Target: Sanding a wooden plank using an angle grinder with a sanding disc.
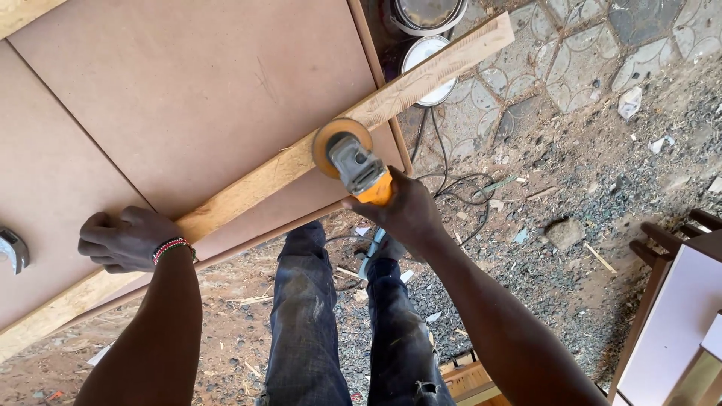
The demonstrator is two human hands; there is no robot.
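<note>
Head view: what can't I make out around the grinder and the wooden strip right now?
- Grinder: rear of its body is hidden inside the right hand.
- Sanding disc: its working face points down onto the wooden strip, so the contact cannot be seen.
- Left hand: the fingertips are curled under, and the grip on the strip is unclear.
- Metal tool: cut off by the left edge.
- Cable: its far end passes out of sight.

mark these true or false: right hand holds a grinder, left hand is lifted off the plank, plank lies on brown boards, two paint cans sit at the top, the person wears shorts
1. The right hand holds the angle grinder: true.
2. The left hand is lifted off the wooden plank: false, it rests on it.
3. The plank lies across brown boards: true.
4. Two round cans sit at the top: true.
5. The person wears shorts: false, long dark jeans.
</note>
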